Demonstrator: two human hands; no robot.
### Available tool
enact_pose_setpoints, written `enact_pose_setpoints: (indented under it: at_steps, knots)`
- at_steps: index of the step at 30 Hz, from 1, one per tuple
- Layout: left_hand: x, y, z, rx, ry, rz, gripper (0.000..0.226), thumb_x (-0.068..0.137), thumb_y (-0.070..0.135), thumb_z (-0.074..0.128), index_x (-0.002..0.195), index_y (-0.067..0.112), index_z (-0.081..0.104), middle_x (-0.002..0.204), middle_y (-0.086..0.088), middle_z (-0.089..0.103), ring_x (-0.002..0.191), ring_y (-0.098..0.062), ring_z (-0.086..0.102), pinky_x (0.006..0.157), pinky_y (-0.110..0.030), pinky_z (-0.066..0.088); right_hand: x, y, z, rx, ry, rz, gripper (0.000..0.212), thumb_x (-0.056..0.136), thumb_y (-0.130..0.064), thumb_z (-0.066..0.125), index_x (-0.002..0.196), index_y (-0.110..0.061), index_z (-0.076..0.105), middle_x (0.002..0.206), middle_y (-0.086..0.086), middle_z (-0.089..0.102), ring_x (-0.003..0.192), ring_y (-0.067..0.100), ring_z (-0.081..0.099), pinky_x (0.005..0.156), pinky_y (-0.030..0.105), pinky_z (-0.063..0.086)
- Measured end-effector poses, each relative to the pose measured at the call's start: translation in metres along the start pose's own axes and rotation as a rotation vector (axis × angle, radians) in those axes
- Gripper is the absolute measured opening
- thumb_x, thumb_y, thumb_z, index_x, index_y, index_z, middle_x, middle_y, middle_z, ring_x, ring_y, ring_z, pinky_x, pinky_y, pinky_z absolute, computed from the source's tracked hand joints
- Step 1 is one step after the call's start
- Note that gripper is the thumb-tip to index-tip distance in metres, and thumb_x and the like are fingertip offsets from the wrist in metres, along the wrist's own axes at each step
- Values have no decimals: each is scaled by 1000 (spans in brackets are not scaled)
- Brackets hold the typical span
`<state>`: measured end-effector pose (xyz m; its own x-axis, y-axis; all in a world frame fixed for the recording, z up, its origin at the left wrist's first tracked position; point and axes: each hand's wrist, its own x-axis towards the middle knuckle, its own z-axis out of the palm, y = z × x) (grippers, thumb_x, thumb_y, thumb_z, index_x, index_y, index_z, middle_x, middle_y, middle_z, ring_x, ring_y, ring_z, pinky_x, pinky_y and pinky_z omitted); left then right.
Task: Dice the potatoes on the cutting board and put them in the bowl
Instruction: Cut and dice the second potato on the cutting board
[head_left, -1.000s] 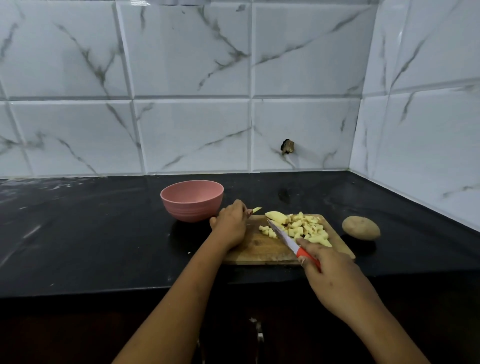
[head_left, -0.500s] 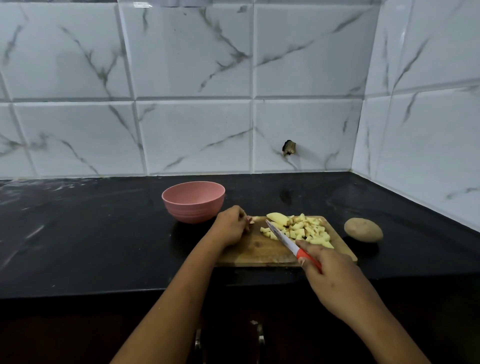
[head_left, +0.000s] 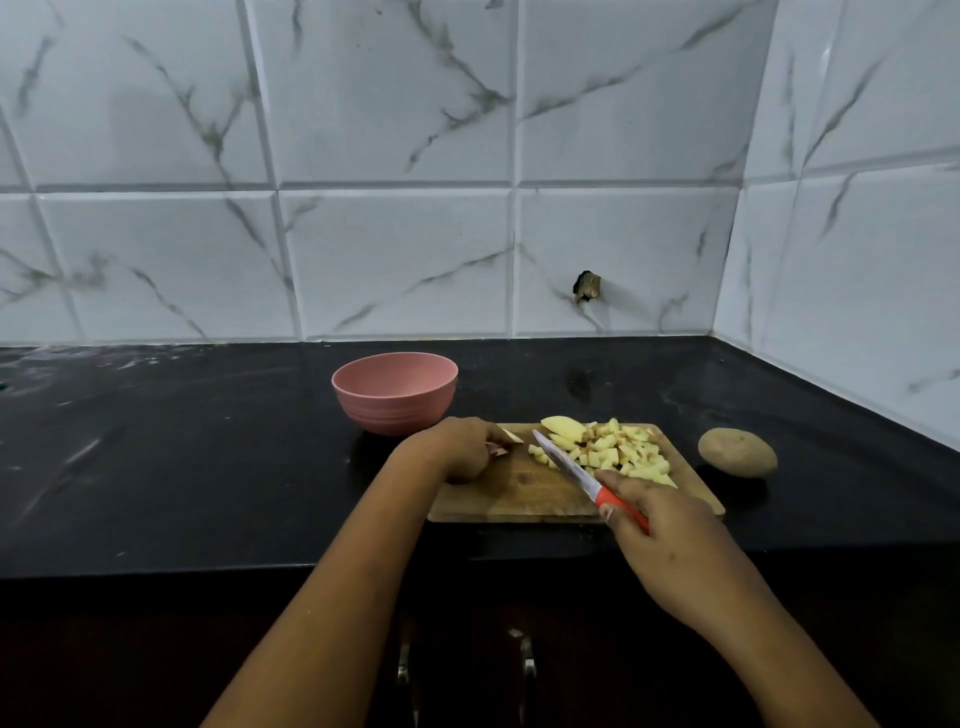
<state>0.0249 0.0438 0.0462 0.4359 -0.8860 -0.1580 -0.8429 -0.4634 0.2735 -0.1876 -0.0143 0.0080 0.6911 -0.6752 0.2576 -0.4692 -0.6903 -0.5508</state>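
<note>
Nearest to me, below the edge of the black countertop (head_left: 182, 467), two metal cabinet handles (head_left: 527, 670) show faintly in the dark. Just above them the right hand (head_left: 670, 540) is closed around the orange handle of a knife (head_left: 571, 470), and the blade points toward eleven o'clock, low over the wooden cutting board (head_left: 519, 499), with its tip near the heap of cut pieces. The board lies flat on the countertop near its front edge. At the board's ten o'clock corner the left hand (head_left: 457, 449) rests with its fingers curled, and they pinch a small pale potato piece (head_left: 511, 435) that shows beyond the fingertips. From the board's centre toward two o'clock lies the heap of diced potato (head_left: 623, 452), yellow-white cubes close together, and at its far left side there is one larger potato wedge (head_left: 563, 427), not cut small. At three o'clock from the board, on the countertop and a little apart from it, lies a whole potato (head_left: 737, 452) with its brown skin on. At ten o'clock from the board, just behind the left hand, stands the pink bowl (head_left: 395, 392), upright. Behind everything is the white marble-pattern tiled wall (head_left: 389, 156), and at twelve o'clock from the board it has a small dark hole (head_left: 587, 286).
</note>
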Motion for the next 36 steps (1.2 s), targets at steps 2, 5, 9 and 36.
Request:
enact_pose_setpoints:
  at_steps: [2, 5, 9, 36]
  knots:
    - [-5, 3, -2, 15, -34, -5, 46, 102, 12, 34, 143, 31, 41, 149, -7, 37, 129, -25, 44, 101, -31, 37, 1, -2, 0, -3, -9, 3, 45, 100, -35, 44, 145, -38, 38, 137, -10, 51, 117, 6, 48, 89, 25, 47]
    - [-13, 2, 1, -11, 24, -12, 37, 101, 16, 39, 136, 24, 46, 140, -6, 47, 120, -22, 49, 99, -33, 40, 2, -4, 1, 1, -15, -1, 45, 100, -35, 43, 145, -38, 38, 136, -10, 51, 116, 6, 48, 89, 26, 47]
    - [-21, -1, 16, -162, 250, 33, 19, 97, 25, 51, 114, 29, 58, 119, 3, 59, 107, -16, 55, 97, -40, 46, 1, -9, 3, -8, -37, -7, 46, 101, -35, 42, 146, -39, 36, 139, -10, 49, 117, 7, 48, 91, 27, 48]
    - [-22, -7, 55, -526, 581, 38, 17, 77, 25, 77, 68, 34, 66, 74, 11, 63, 64, 0, 54, 61, -10, 38, -12, -53, 24, -562, -72, -42, 69, 97, -12, 48, 153, -27, 12, 104, 0, 56, 78, 13, 49, 56, 25, 38]
